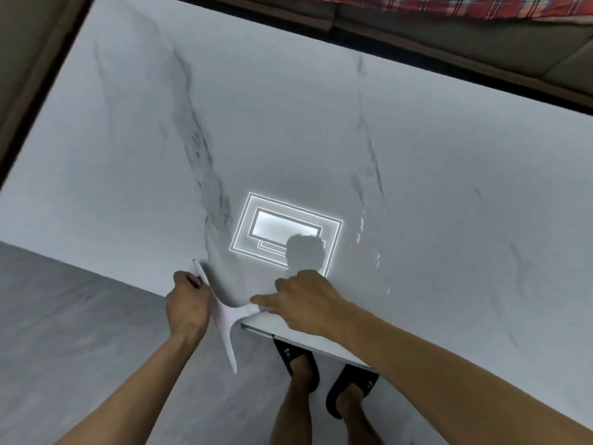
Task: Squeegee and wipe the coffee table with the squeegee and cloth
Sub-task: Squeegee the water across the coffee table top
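Soft, dim light. A bright rectangular glare (272, 224) sits on the counter (321, 130) just beyond the right hand (308, 300), a round shadow (305, 250) biting into it; edges bend, blurred.

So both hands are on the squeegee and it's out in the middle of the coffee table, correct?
Not the middle. The head view shows the squeegee at the near corner of the coffee table, its blade partly hanging past the edge over the floor. Both the left hand and right hand are on it.
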Demonstrator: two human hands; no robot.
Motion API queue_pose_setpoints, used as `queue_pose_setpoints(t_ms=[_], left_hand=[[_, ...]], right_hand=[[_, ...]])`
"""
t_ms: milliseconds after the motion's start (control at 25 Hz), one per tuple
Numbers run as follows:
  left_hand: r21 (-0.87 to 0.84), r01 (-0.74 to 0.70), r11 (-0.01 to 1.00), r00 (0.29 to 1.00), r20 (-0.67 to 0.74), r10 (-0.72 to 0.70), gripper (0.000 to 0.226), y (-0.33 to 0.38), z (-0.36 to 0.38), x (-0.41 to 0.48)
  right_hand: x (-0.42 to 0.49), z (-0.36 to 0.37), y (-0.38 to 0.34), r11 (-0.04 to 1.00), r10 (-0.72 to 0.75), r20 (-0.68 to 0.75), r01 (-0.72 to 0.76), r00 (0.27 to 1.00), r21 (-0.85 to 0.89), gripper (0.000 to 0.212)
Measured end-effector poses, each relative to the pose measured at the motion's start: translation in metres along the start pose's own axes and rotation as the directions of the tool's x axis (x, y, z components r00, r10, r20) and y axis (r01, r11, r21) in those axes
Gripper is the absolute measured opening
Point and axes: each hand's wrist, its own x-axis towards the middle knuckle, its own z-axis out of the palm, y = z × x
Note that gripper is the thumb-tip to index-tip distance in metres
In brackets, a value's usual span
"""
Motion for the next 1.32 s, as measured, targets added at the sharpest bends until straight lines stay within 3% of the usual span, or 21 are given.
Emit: queue_pose_setpoints(t_ms=[280,400,520,680,840,960,1120,1320], left_hand=[[0.104,-0.039,0.994,0.979,0.204,0.017,0.01,-0.018,-0.01,0.019],[0.167,-0.104,0.981,0.951,0.307,0.048,0.007,-0.008,0.006,0.01],[0.156,-0.209,0.965,0.888,0.443,0.121,0.013,0.033,0.05,-0.02],[0.336,-0.165,0.927,0.853,0.521,-0.037,0.033,0.039,0.061,-0.02],[0.276,-0.161,0.948,0.858,0.514,-0.004,0.027,0.052,0.058,-0.025],[0.176,-0.221,0.959,0.866,0.488,0.11,0.007,0.071,0.052,-0.038],[0.062,-0.254,0.965,0.885,0.418,0.206,0.021,0.108,0.046,-0.044],[0.038,-0.311,0.95,0.886,0.372,0.275,0.015,0.129,0.044,-0.026]], right_hand=[[0.023,0.008,0.005,0.99,0.14,-0.064,-0.139,0.988,0.011,0.048],[-0.029,0.018,0.034,0.973,0.227,-0.11,-0.222,0.968,0.062,0.042],[-0.13,0.01,0.081,0.916,0.399,-0.189,-0.401,0.897,0.029,0.036],[-0.185,0.005,0.103,0.87,0.481,-0.137,-0.49,0.866,-0.043,0.036],[-0.231,-0.01,0.124,0.816,0.551,-0.136,-0.565,0.824,-0.12,0.037],[-0.234,-0.028,0.126,0.797,0.562,-0.122,-0.575,0.818,-0.183,0.035],[-0.199,-0.055,0.13,0.847,0.495,-0.162,-0.516,0.853,-0.13,0.029],[-0.095,-0.056,0.14,0.949,0.301,-0.136,-0.31,0.944,-0.053,0.03]])
